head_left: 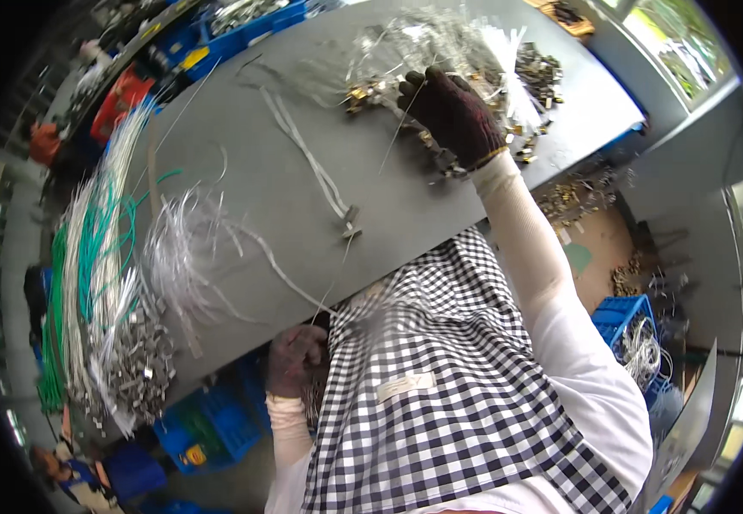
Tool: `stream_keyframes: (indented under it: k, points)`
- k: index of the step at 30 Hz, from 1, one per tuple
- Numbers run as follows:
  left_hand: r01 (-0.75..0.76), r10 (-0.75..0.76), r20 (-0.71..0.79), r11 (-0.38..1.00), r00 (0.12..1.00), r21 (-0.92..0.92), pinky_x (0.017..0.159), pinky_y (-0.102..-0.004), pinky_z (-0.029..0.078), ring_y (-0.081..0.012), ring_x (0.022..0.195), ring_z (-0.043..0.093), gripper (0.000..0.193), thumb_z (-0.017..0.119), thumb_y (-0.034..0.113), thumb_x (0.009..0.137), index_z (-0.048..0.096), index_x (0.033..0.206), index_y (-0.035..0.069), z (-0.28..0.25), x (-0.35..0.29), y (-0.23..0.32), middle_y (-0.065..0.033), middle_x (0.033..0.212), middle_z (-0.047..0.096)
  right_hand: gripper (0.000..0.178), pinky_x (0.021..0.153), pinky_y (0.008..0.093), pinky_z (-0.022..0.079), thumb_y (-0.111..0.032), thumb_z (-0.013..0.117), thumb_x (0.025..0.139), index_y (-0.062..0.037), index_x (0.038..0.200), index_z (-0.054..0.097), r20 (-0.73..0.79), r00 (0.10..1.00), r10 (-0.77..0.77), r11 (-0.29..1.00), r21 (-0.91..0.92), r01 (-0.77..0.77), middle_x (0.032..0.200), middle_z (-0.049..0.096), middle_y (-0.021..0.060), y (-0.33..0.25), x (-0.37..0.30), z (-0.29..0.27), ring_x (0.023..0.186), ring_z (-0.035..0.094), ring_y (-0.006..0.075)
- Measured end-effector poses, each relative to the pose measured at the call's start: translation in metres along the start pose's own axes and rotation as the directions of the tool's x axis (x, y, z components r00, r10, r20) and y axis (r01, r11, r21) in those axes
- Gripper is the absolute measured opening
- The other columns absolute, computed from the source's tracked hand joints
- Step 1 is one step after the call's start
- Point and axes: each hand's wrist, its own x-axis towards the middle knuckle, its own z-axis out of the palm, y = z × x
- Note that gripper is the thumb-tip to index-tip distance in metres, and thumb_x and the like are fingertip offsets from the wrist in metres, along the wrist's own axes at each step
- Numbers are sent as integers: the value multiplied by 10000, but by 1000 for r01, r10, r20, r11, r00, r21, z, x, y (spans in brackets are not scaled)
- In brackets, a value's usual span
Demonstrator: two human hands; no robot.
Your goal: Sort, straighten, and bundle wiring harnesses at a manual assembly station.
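Observation:
My right hand [455, 118], in a dark knitted glove, reaches over a heap of brass-coloured metal fittings [363, 98] and clear strands [423, 38]. Its fingers are curled together, and a thin wire [395, 137] slants down from them. My left hand [297, 353], gloved the same way, is closed low beside the table's near edge, against my apron; its grip is partly hidden. A fine strand runs toward it from a small metal fitting [351, 224] on the table. That fitting sits at the end of pale doubled tubing [307, 154].
Along the left of the grey table [251, 197] lie a tangle of clear strands [185, 244], green and white cords [101, 248], and piled metal pieces [140, 364]. Blue crates [204, 428] stand below; another blue basket [624, 317] is at the right. More fittings [577, 197] lie beyond the table's right edge.

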Motion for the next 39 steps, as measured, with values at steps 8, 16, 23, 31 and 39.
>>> stream_keyframes:
  k: [8, 16, 23, 31, 39]
  points:
    - [-91, 92, -59, 996, 994, 11, 487, -232, 333, -83, 541, 463, 324, 621, 316, 968, 679, 949, -2, -3, 8, -2, 14, 631, 505, 375, 945, 514, 579, -201, 571, 1019, 58, 1270, 471, -182, 982, -42, 999, -23, 38, 1249, 609, 267, -66, 6, -2, 1107, 660, 396]
    - [-75, 73, -64, 997, 995, -37, 489, -231, 335, -83, 539, 458, 306, 616, 301, 974, 670, 965, 0, -4, 7, -6, 15, 630, 495, 330, 883, 482, 612, -183, 596, 1007, 70, 1203, 514, -172, 985, -29, 986, -168, 0, 1115, 663, 245, -67, 6, -5, 990, 707, 368]
    - [-52, 48, -37, 992, 998, -114, 508, -242, 344, -93, 559, 455, 330, 601, 313, 985, 659, 957, -11, -8, 3, -15, 14, 641, 469, 349, 863, 482, 619, -192, 617, 997, 74, 1198, 514, -191, 981, 29, 989, -140, -56, 1080, 669, 247, -65, 1, -14, 962, 710, 382]
    - [-76, 71, -29, 975, 997, -209, 512, -251, 342, -110, 561, 451, 415, 651, 398, 961, 651, 945, -17, -15, 6, -12, 9, 641, 462, 379, 908, 478, 600, -207, 684, 956, 45, 1217, 575, 122, 991, 51, 920, -392, 1, 1125, 690, 234, -101, 43, 65, 995, 717, 350]
    - [-94, 89, -32, 922, 996, -376, 516, -275, 364, -123, 572, 473, 265, 679, 268, 923, 623, 906, 10, 9, -1, -15, -3, 665, 493, 338, 887, 449, 597, -233, 663, 968, 49, 1143, 599, 222, 969, 110, 961, -272, -47, 1057, 706, 210, -51, 88, 101, 932, 725, 349]
